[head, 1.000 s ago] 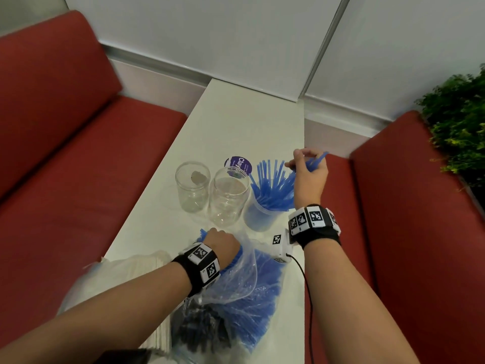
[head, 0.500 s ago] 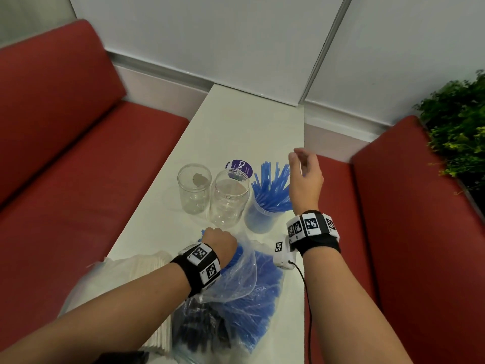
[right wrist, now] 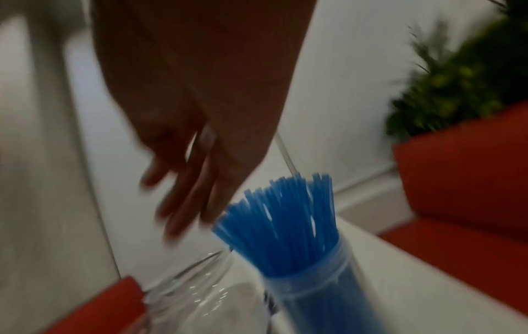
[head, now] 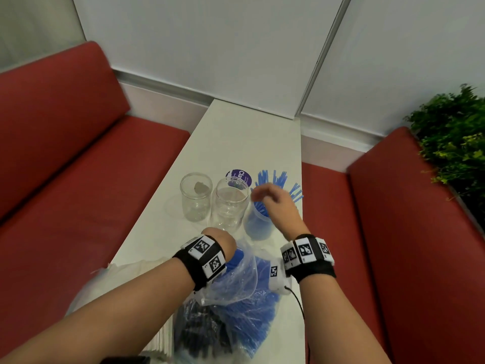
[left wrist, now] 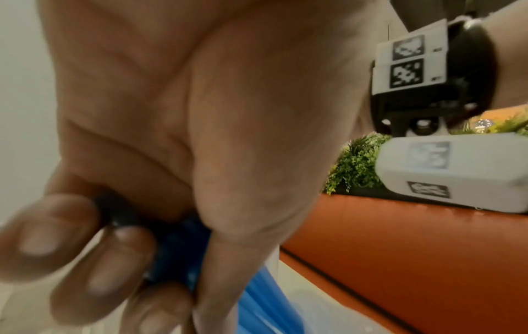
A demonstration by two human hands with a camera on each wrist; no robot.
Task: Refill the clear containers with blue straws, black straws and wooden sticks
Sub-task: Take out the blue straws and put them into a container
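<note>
One white table (head: 244,143) is carrying one clear bag (head: 236,290) of blue and black straws at the near end. Three clear containers are standing mid-table: two empty (head: 195,197) (head: 229,203), the right one (head: 258,224) packed with blue straws (right wrist: 285,217). Left hand (head: 219,241) is gripping a blue straw bundle (left wrist: 177,253) at the bag. Right hand (head: 275,206) is hovering above the filled container, fingers (right wrist: 185,203) loose, holding nothing.

right hand (right wrist: 194,135) hangs empty, fingers loose, just above blue straws (right wrist: 288,217) standing in a clear container (right wrist: 314,300).
</note>
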